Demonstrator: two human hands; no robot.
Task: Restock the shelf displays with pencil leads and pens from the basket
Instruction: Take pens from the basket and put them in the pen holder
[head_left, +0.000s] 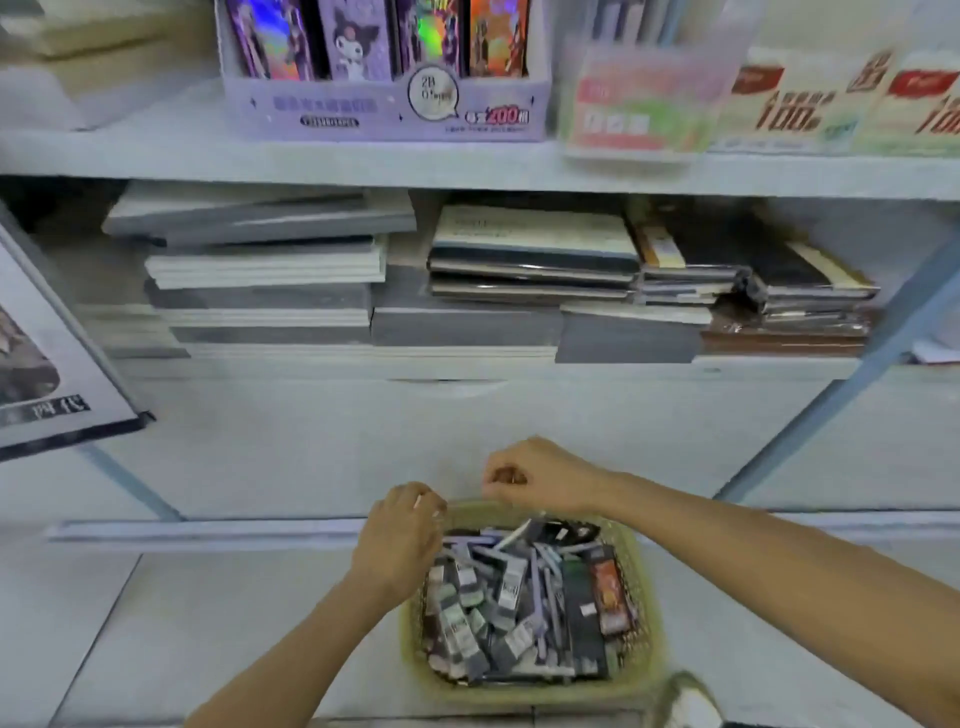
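A green woven basket (649, 608) stands on the floor, filled with several pencil lead packs (511, 582) and pens (545, 566). My left hand (397, 540) lies over the basket's far left corner, its fingers curled at the rim. My right hand (540, 475) hovers just above the far rim with fingers curled; blur hides whether it holds anything. On the upper shelf stands a purple display box (384, 111) of lead packs marked 2B.
A clear plastic display holder (639, 104) and white boxes (810, 104) stand right of the purple box. Stacks of notebooks and pads (270, 270) fill the lower shelf. A framed board (47, 364) leans at the left. A shoe tip (685, 701) is beside the basket.
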